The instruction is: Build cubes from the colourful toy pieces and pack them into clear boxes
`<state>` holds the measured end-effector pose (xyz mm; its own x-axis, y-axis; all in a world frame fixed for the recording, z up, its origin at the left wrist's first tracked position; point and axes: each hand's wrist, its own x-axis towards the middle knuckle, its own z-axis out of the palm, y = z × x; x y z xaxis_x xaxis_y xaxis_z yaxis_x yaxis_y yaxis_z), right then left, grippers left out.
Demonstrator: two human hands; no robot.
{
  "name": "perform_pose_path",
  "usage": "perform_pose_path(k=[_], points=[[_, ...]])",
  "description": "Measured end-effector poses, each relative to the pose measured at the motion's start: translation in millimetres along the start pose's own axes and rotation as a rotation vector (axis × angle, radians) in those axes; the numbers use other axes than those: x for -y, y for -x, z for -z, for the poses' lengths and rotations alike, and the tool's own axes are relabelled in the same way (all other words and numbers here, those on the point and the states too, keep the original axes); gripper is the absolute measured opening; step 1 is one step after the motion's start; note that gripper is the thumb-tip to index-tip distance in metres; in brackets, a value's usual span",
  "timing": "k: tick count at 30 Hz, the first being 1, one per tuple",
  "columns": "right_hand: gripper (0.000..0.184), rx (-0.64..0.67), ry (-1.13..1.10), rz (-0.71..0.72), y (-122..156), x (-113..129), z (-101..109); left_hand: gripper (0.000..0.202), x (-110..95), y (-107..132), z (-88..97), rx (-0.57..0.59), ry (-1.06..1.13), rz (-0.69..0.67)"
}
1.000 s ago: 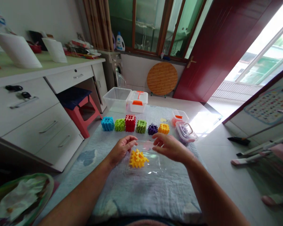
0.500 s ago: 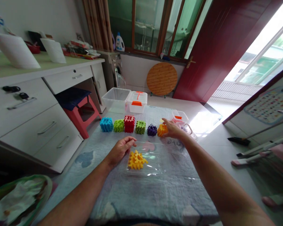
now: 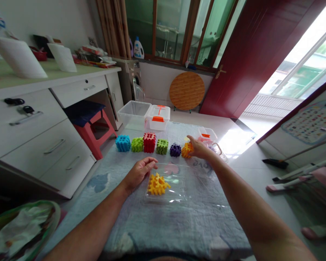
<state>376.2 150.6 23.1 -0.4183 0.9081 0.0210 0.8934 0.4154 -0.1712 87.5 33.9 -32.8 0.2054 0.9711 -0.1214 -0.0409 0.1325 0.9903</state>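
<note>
My right hand [image 3: 199,148] reaches across the cloth-covered table, its fingers around an orange block cube [image 3: 187,150] at the right end of a row. Beside it stand a dark purple cube [image 3: 175,149], a green one [image 3: 162,146], a red taller one [image 3: 149,142], a lime one [image 3: 137,144] and a blue one [image 3: 123,143]. My left hand [image 3: 141,173] is closed at the upper left corner of a clear plastic tray [image 3: 176,195]; its fingertips are partly hidden. Interlocking yellow pieces [image 3: 157,184] lie on the tray's left side.
At the table's far edge are an open clear bin [image 3: 134,110] and a lidded box with orange latches [image 3: 158,123]. A smaller clear box [image 3: 207,134] stands beyond my right hand. A pink stool [image 3: 96,134] is left of the table, and a waste bin [image 3: 54,214] is at lower left.
</note>
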Motion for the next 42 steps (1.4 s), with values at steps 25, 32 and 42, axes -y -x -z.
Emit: perform_pose_path(k=[25,32,42], points=[[0.039,0.331,0.109,0.296,95.5,119.2,22.9,0.033,-7.4,3.3,-4.1,-0.003,-0.065,-0.056],[0.039,0.321,0.198,0.269,95.1,126.1,-0.4,0.034,-6.5,3.1,-3.9,0.002,-0.049,-0.06],[0.055,0.323,-0.021,0.268,91.1,121.1,-6.1,0.036,-7.0,3.2,-3.8,0.001,-0.055,-0.049]])
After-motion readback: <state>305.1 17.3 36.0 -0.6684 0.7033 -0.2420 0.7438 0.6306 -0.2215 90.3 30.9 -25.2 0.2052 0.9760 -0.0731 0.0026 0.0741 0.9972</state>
